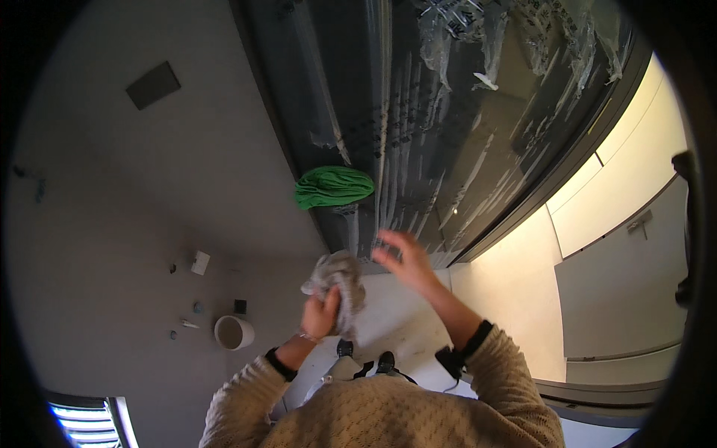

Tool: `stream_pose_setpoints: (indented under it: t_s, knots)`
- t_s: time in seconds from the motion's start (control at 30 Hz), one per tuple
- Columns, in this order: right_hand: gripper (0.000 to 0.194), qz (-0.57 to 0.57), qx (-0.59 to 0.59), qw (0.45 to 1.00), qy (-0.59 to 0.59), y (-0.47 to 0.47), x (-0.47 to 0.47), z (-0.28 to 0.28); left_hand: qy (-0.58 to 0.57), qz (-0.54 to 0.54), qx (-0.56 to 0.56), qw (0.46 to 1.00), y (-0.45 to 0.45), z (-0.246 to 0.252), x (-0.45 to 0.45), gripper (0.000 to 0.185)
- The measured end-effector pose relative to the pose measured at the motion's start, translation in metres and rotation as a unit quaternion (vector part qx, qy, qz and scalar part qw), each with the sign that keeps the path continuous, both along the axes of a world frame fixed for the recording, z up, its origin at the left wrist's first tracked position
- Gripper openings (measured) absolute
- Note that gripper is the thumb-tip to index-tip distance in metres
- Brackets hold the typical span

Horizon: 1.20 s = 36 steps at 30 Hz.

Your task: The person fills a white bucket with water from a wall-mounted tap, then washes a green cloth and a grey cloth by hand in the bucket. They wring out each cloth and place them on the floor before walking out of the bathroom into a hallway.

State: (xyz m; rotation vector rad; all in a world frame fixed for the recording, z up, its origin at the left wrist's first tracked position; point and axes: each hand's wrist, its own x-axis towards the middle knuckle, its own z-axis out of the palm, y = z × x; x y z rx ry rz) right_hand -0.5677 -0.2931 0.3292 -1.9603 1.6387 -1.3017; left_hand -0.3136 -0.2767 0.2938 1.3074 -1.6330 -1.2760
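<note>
In the head view, my left hand (320, 315) grips a crumpled grey-white cloth (340, 280) in front of my body. To its right my right hand (404, 259) is raised with its fingers apart, holding nothing. Beyond both hands stands a dark glass panel (358, 101) in a dark frame, marked with whitish streaks and strips of printed clear film. A bunched green cloth (334, 187) lies against the panel near its left frame edge. Torn clear plastic film (459, 22) hangs in pieces at the upper right.
A pale wall (140, 168) runs along the left, with a white box (200, 262) and other fittings. A round white pipe or bucket (233, 333) is near the wall's lower part. On the right are a brightly lit area and a grey door-like panel (610, 291).
</note>
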Motion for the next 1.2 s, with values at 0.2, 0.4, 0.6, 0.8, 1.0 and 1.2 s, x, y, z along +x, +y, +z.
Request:
stream_pose_setpoints:
  t_s: [0.2,0.4,0.6,0.8,1.0,1.2]
  knots:
    - [0.070,-0.130,0.190,0.908,-0.350,-0.129,-0.010,-0.006,0.050,0.184,0.031,0.981,0.037,-0.022,0.134,0.032]
    - [0.043,-0.131,0.015,0.968,-0.212,-0.145,0.046,0.031,0.044,0.269,0.049,0.961,0.060,-0.041,0.189,0.034]
    - [0.042,0.093,-0.167,0.896,-0.401,-0.088,0.072,0.119,0.087,0.269,0.199,0.938,0.023,-0.034,0.162,0.052]
    - [0.060,-0.030,0.006,0.933,-0.360,0.021,-0.032,0.056,0.315,-0.030,0.330,0.889,-0.029,-0.028,0.074,0.063]
    - [0.046,-0.206,0.205,0.766,-0.573,0.201,-0.128,-0.110,0.344,-0.182,0.325,0.862,-0.015,-0.072,-0.077,0.061]
    - [0.038,-0.334,0.187,0.780,-0.495,0.235,-0.166,-0.250,0.076,-0.479,0.160,0.860,0.002,-0.153,-0.222,0.066]
